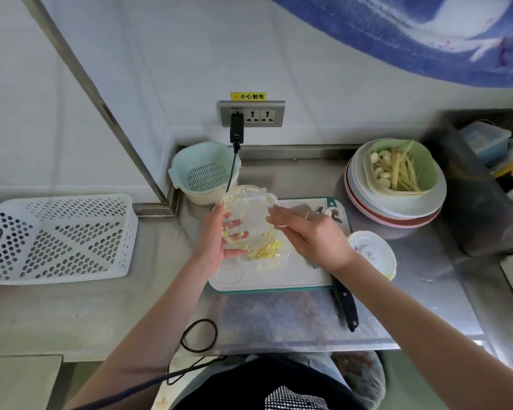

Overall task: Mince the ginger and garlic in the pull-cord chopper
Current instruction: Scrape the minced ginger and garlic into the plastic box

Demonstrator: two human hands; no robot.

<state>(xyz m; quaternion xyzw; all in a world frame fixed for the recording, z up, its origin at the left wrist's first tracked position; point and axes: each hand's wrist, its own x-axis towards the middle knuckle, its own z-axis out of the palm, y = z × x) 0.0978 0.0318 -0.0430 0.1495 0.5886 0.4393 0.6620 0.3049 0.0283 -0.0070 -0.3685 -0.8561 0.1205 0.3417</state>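
Head view, frame centre: left hand (212,232) grips the tilted chopper bowl (249,217) (to empty it, likely); right hand (305,235), fingers curled, scrapes mince (265,250) out.

The clear chopper bowl (249,220) is tipped on its side between the hands, gripped by the left hand (212,232), with pale yellow shreds clinging to its inner wall. Minced ginger and garlic (265,250) sits in a small heap just below the bowl's mouth, beneath the right hand (305,235). The white chopper lid (372,253) lies flat just right of the right wrist.
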